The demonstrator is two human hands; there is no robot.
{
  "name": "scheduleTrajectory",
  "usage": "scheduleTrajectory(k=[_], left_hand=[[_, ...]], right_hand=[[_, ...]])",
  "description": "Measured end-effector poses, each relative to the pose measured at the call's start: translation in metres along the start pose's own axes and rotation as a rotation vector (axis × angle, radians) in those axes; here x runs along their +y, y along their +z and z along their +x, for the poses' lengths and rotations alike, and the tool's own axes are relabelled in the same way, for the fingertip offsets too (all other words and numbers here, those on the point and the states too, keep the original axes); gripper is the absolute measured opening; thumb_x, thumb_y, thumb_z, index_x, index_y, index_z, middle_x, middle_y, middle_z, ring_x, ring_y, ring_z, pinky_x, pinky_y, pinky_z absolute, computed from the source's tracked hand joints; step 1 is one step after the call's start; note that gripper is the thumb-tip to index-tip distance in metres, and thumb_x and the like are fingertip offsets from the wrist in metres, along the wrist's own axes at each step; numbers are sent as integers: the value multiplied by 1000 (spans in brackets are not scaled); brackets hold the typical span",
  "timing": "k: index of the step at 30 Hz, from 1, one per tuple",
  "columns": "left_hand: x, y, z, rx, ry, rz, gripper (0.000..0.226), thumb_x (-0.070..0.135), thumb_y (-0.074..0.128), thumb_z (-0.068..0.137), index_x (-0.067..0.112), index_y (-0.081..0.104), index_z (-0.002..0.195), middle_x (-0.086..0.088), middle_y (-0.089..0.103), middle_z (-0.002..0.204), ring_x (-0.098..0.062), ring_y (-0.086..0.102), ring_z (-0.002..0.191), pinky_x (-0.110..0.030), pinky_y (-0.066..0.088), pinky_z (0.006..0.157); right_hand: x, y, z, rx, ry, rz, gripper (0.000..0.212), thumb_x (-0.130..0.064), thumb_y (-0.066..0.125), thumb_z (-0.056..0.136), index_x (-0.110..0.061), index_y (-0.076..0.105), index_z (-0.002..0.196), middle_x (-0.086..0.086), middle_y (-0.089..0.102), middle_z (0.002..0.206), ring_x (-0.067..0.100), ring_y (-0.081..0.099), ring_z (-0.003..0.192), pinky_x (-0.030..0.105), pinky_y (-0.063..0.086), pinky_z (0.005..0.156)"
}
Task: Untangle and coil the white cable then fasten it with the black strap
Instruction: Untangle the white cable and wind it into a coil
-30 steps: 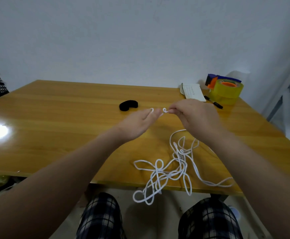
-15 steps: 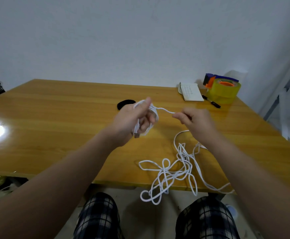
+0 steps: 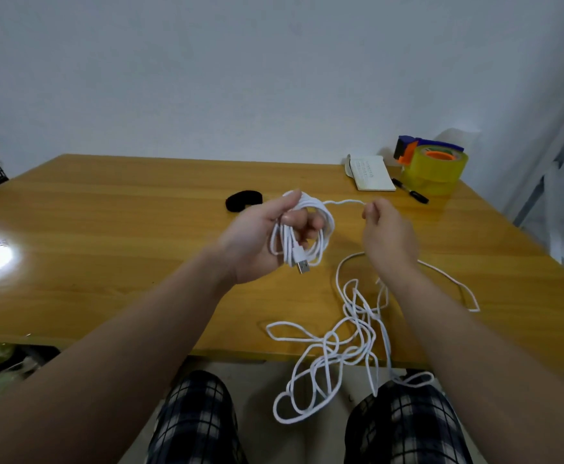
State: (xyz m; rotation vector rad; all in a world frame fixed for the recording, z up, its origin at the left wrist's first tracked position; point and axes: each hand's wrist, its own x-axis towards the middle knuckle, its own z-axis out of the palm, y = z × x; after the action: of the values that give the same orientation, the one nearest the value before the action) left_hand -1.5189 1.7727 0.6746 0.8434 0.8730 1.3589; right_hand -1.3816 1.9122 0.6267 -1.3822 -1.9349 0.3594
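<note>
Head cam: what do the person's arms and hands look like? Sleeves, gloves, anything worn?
Both forearms are bare right to the frame edge: no sleeves in view. The left hand and right hand wear no gloves, and no rings, watch or wristband can be seen. The only clothing visible is dark and white plaid trousers below the table edge.

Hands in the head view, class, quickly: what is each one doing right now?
Left hand: closed around several coiled loops of the white cable.
Right hand: pinching the cable's free run, apart from the coil.
</note>
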Motion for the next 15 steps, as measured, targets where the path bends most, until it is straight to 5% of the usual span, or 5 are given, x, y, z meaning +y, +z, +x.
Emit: scheduleTrajectory(k=[4, 8, 10, 13, 15], left_hand=[[-8, 3, 1, 81, -75, -11, 66, 65, 17, 91, 14, 34, 53, -11, 63, 76, -19, 60, 56, -30, 46, 65], [-10, 0, -2, 174, -60, -21, 51, 41, 27, 101, 14, 35, 59, -11, 66, 77, -13, 52, 44, -20, 41, 46], [-9, 1, -5, 181, -50, -19, 45, 36, 30, 102, 14, 37, 63, -8, 69, 79, -9, 49, 39, -16, 41, 40], [-4, 6, -3, 167, 10, -65, 44, 35, 31, 101, 14, 42, 65, -7, 72, 85, -5, 47, 37, -16, 41, 38], [4, 4, 1, 176, 93, -92, 53, 33, 32, 102, 12, 54, 59, -8, 72, 86, -6, 53, 43, -16, 45, 40]], right_hand=[[-7, -4, 11, 84, 61, 240, 29, -32, 31, 101, -15, 55, 100, 9, 64, 107, 26, 57, 89, 28, 32, 52], [-15, -8, 15, 79, 24, 425, 26, -23, 37, 100, -11, 60, 100, 9, 63, 116, 23, 56, 107, 16, 39, 60], [-16, -8, 12, 38, -38, 385, 25, -21, 41, 99, -11, 63, 100, 8, 65, 101, 22, 58, 94, 26, 42, 65], [-11, 0, 6, -56, -130, 216, 24, -23, 44, 98, -12, 65, 103, 3, 62, 84, 12, 50, 68, 24, 34, 52], [-6, 6, 1, -130, -185, 110, 26, -28, 44, 98, -14, 66, 106, 5, 66, 87, 16, 54, 73, 28, 36, 57]])
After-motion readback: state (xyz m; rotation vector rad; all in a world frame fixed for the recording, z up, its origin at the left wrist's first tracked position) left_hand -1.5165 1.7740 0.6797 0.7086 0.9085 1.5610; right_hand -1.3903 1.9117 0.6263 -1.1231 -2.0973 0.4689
